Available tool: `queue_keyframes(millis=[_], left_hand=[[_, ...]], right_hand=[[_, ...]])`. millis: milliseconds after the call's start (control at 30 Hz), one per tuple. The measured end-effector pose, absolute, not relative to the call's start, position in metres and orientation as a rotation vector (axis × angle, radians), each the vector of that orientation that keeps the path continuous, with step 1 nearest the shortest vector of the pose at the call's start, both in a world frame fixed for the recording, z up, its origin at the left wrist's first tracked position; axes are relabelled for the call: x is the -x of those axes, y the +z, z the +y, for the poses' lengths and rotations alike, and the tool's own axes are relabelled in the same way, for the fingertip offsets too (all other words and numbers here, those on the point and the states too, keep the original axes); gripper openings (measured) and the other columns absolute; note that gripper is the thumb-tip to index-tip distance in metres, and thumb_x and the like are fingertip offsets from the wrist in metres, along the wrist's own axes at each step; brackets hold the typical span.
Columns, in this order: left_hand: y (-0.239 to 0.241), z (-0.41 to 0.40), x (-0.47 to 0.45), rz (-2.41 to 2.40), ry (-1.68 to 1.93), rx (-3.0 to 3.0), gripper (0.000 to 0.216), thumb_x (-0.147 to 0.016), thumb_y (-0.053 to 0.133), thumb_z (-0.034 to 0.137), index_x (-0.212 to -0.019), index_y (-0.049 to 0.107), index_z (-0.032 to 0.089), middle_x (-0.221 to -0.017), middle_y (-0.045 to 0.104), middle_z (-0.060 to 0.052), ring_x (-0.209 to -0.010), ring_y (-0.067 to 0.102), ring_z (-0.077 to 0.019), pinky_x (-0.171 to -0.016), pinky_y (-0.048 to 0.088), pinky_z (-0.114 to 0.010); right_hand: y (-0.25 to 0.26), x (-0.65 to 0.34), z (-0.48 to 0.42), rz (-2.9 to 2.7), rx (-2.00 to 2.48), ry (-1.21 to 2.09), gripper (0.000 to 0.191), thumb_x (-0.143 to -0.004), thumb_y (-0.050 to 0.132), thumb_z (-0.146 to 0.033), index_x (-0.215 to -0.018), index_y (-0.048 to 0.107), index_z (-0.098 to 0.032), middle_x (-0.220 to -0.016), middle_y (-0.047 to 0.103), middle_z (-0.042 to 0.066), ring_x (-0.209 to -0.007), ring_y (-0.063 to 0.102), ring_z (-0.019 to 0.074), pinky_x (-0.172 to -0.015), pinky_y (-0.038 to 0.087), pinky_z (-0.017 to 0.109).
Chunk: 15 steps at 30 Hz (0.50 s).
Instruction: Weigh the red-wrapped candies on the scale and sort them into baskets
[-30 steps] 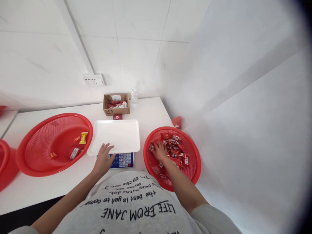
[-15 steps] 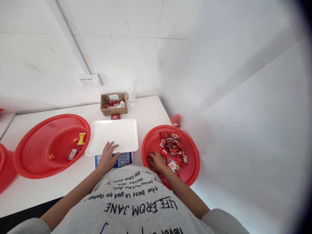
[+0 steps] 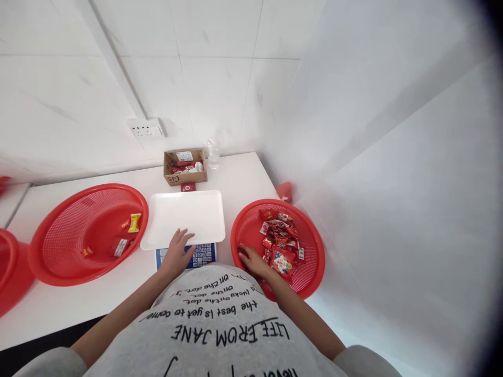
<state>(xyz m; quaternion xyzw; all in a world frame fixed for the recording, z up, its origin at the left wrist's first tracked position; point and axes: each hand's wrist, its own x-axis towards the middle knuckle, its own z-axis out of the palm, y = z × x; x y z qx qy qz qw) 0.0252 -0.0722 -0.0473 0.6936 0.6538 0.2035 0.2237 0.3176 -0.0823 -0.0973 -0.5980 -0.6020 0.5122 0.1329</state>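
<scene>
My left hand [image 3: 177, 255] is open, its spread fingers over the near edge of a white tray [image 3: 184, 217] and its palm above a blue keypad [image 3: 204, 256]. The tray lies on what looks like a scale, with nothing in it. Inside the red basket [image 3: 317, 230] on the right, my right hand [image 3: 254, 263] is down by the left wall with fingers bent together. What is between those fingertips is hidden. Red-wrapped sweets [image 3: 279, 230] are heaped to the right of that hand, with a larger red packet [image 3: 282, 262] in front.
On the left stands another red basket [image 3: 51, 230] with a yellow-wrapped sweet [image 3: 134, 222] and a few red ones. A cardboard box [image 3: 184, 177] and a clear bottle [image 3: 213, 153] stand near the wall. A red packet [image 3: 188, 187] lies before the box.
The view has shifted slightly, moving the tray and baskets a little to the right in the picture. My right hand stays in the right basket with small finger movement; my left hand stays at the tray.
</scene>
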Motion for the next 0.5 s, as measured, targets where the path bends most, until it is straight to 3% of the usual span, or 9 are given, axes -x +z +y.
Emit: queue_keyframes(millis=[233, 367, 500], left_hand=[[-0.0481, -0.0721, -0.0264, 1.785, 0.562, -1.928, 0.036, -0.081, 0.047, 0.034, -0.112, 0.057, 0.020, -0.132, 0.049, -0.010, -0.133, 0.030, -0.0288, -0.106, 0.033, -0.050], [-0.0488, -0.0721, -0.0290, 1.779, 0.551, -1.915, 0.036, -0.081, 0.048, 0.034, -0.112, 0.057, 0.020, -0.132, 0.049, -0.010, -0.133, 0.030, -0.0289, -0.106, 0.032, -0.050], [-0.0497, -0.0723, -0.0320, 1.748, 0.535, -1.930, 0.034, -0.080, 0.048, 0.034, -0.111, 0.058, 0.020, -0.131, 0.050, -0.010, -0.133, 0.031, -0.0289, -0.106, 0.032, -0.051]], right_hand=[[-0.0906, -0.3168, -0.0872, -1.275, 1.553, 1.750, 0.049, -0.083, 0.050, -0.046, -0.127, 0.049, -0.024, -0.138, 0.045, 0.008, -0.126, 0.043, 0.0180, -0.106, 0.031, 0.038], [-0.0935, -0.3168, -0.0884, -1.271, 1.535, 1.745, 0.053, -0.077, 0.058, -0.044, -0.123, 0.051, -0.020, -0.131, 0.052, 0.011, -0.119, 0.049, 0.0202, -0.102, 0.034, 0.040], [-0.0981, -0.3127, -0.0859, -1.176, 1.569, 1.705, 0.044, -0.072, 0.061, -0.039, -0.111, 0.058, -0.019, -0.117, 0.061, 0.009, -0.108, 0.055, 0.0202, -0.095, 0.041, 0.037]])
